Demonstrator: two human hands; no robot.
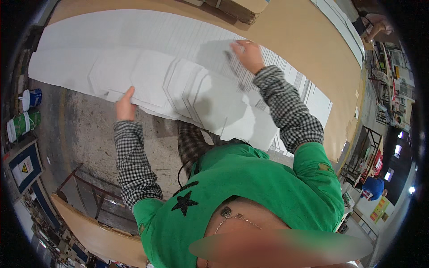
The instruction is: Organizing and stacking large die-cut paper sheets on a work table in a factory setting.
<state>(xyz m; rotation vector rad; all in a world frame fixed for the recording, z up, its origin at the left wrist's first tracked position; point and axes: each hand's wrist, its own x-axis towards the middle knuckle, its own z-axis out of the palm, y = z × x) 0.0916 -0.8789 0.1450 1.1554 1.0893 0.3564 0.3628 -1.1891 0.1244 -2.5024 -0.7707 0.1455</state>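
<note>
Overlapping white die-cut card sheets (129, 67) lie fanned out in a long spread across the table in front of me. My left hand (126, 106) pinches the near edge of one sheet, thumb on top and the other fingers hidden below. Over the far right part of the spread is my right hand (248, 55), its fingers stretched out and slightly blurred, with nothing in them. It casts a shadow on the closely stepped sheet edges. Whether its fingertips touch the card I cannot tell.
The brown tabletop (308, 40) extends beyond the sheets, with a brown cardboard stack (237, 10) at its far edge. Blue (31, 99) and green (23, 124) buckets stand on the floor at left. Behind my left arm is a metal-framed stand (96, 198). A person in blue (373, 187) is at far right.
</note>
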